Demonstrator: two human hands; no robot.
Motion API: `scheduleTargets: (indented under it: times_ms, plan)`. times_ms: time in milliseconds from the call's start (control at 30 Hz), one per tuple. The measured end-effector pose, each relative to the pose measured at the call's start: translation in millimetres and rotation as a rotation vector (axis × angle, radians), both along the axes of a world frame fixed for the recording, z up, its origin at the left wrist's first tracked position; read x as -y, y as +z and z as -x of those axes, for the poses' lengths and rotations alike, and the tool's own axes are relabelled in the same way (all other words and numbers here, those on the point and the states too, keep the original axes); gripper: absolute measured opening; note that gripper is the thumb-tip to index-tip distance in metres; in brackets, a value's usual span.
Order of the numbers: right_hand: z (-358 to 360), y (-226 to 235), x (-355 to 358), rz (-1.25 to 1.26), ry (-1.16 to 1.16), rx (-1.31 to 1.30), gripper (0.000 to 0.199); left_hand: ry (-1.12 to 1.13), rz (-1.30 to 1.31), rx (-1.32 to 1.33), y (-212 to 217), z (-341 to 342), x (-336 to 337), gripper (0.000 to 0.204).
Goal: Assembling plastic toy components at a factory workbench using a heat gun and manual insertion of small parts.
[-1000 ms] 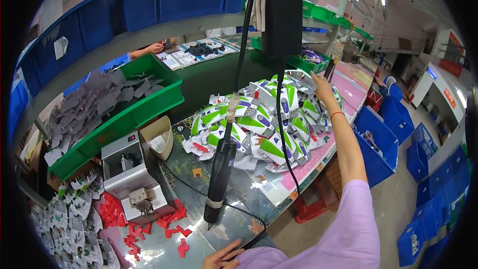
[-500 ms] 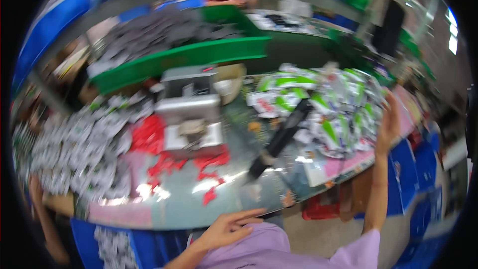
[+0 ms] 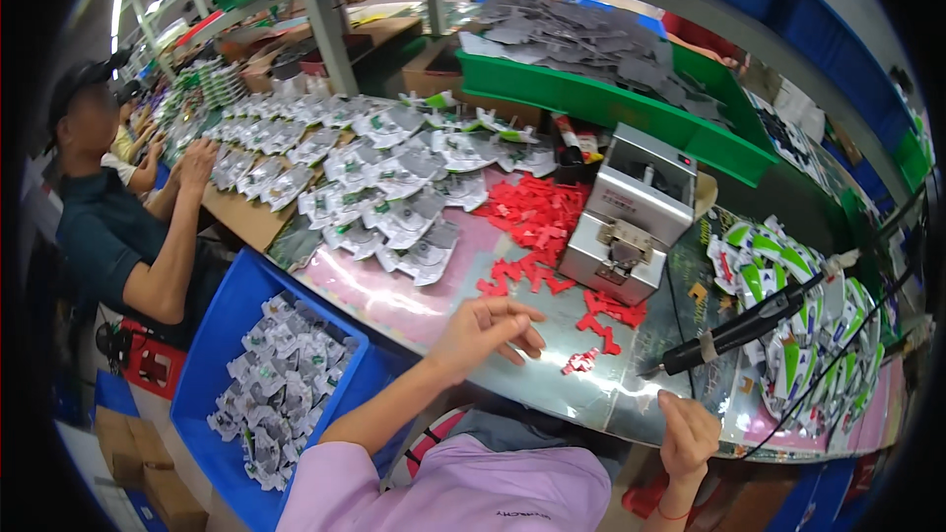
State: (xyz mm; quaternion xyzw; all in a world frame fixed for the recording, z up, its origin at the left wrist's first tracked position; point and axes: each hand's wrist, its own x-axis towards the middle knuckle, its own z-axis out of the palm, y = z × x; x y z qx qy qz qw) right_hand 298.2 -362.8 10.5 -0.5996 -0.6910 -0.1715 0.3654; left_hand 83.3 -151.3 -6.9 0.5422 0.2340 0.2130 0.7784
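Note:
Over the table's near edge, my left hand [image 3: 490, 337] is open and holds nothing, its fingers loosely stretched. It is nearest to the scattered flat red pieces [image 3: 544, 212]. My right hand [image 3: 687, 435] is closed at the near edge, fingers curled in; whether anything is inside is hidden. Just beyond it a black, stick-shaped electric screwdriver [image 3: 739, 330] slants above the table, apart from the hand. A silver box-shaped machine [image 3: 631, 207] stands behind the red pieces. White-and-green plastic parts [image 3: 803, 335] are heaped on the right.
Grey-and-white assemblies [image 3: 394, 187] cover the table's left side. A blue bin [image 3: 360, 360] of small grey-white parts stands below left. A green tray [image 3: 591, 99] of grey sheets lies at the back. At far left a co-worker [image 3: 123, 227] has hands raised at the table.
My view has swung left, bringing the co-worker and blue bin into sight. My right hand has come back from beside the white-and-green heap to the near edge. The left hand now hangs over the table edge.

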Motion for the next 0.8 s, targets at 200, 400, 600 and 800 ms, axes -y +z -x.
scheduleTargets:
  times_ms: [200, 400, 600, 800]
  plan:
    - [13, -10, -2, 0.086, -0.01, -0.1, 0.029, 0.358, -0.256, -0.082, 4, 41, -59, 0.023]
    - [14, -9, 2, 0.088, -0.019, -0.105, 0.03, 0.822, -1.142, -0.489, 3, 70, -115, 0.015]
    - [17, -8, 3, 0.087, -0.031, -0.064, 0.029, 0.871, -1.626, -0.83, -6, 70, -145, 0.014]
    - [18, -5, 5, 0.08, -0.01, -0.082, 0.028, 0.924, -1.699, -0.72, -5, 71, -151, 0.01]
